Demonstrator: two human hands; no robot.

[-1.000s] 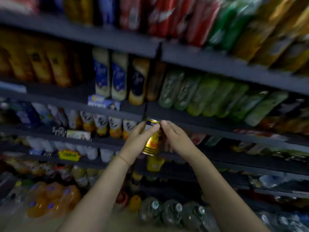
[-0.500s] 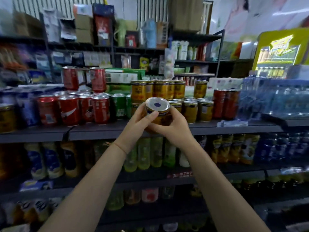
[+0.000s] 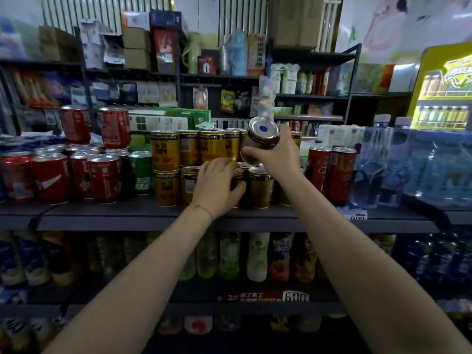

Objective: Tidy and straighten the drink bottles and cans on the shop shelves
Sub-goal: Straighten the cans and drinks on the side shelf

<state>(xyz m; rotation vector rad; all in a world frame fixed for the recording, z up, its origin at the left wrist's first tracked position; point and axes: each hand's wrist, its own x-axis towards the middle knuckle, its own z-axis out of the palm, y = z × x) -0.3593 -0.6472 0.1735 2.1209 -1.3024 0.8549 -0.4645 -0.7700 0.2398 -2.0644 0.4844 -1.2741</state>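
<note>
Right hand (image 3: 278,152): gripping a gold can (image 3: 259,140), tilted, its silver end facing the camera, lifted above the shelf stock.
Left hand (image 3: 217,186): fingers curling round a gold can in the front row, just below and left of the lifted one.
Gold cans (image 3: 194,149): standing stacked in two tiers behind and left of both hands.
Red cans (image 3: 58,175): crowding further left, one green can (image 3: 140,172) beside them.
Shelf (image 3: 127,215): carrying everything; water bottles (image 3: 408,167) sitting well right.
</note>
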